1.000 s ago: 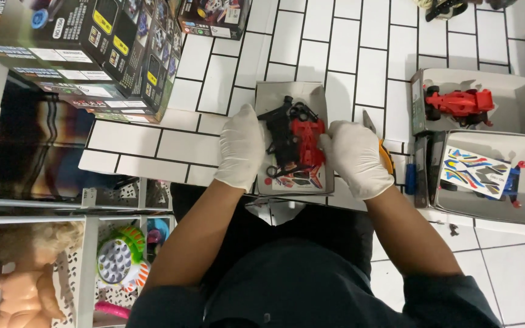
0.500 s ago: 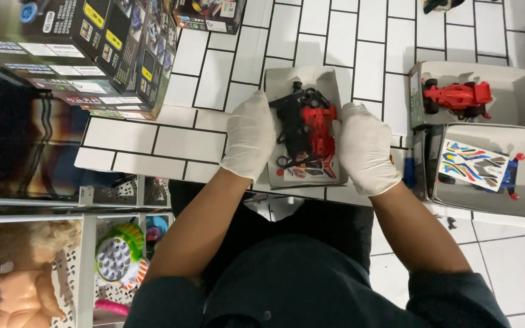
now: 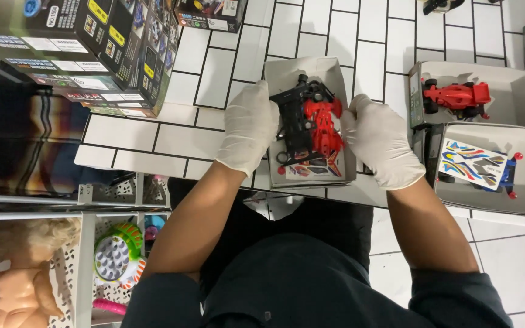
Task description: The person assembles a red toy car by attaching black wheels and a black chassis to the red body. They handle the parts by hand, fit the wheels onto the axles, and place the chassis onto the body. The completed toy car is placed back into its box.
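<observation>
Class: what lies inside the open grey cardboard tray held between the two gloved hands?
Inside the grey cardboard tray: a black toy car chassis, a red toy car body and a colourful sticker sheet, partly covered by both.

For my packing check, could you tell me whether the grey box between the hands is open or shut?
Open: the grey box has no lid on, and the red and black toy car parts lie in plain view inside.

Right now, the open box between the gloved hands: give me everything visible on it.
The open box is a shallow grey-white cardboard tray, lid off, lying flat on the white tiled floor. Inside lie a black toy car chassis, a red car body beside it, and a colourful sticker sheet at the near end. The left hand and right hand, both in white gloves, press against its two long sides.
</observation>
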